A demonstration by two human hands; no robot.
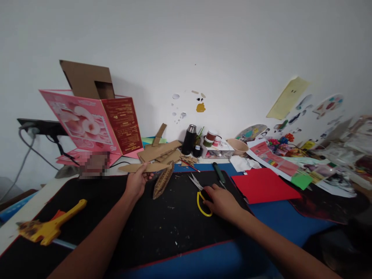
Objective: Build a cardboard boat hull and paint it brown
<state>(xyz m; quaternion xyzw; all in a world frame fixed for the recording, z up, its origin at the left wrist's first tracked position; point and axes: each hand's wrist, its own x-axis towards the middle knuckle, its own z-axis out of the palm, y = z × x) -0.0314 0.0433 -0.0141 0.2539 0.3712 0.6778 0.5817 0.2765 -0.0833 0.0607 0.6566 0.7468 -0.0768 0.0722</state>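
My left hand (137, 181) pinches a long, flat cardboard piece (158, 167) with a tapered left end, held level above the black mat (162, 232). Below its right end lies a pointed, boat-shaped cardboard piece (163, 182) with exposed corrugated edges. On the mat to the right is a pair of scissors (197, 184), blades slightly parted and pointing away. The fingers of my right hand (219, 199) curl over the yellow handles; part of the handles is hidden beneath them. A green-handled cutter (218, 172) rests just beyond that hand.
A yellow glue gun (54, 228) lies at the left. Cardboard scraps (159, 151), a black thermos (189, 140) and paint jars (209, 137) stand along the back. Red paper (264, 186) lies at the right; a pink box (87, 120) stands back left.
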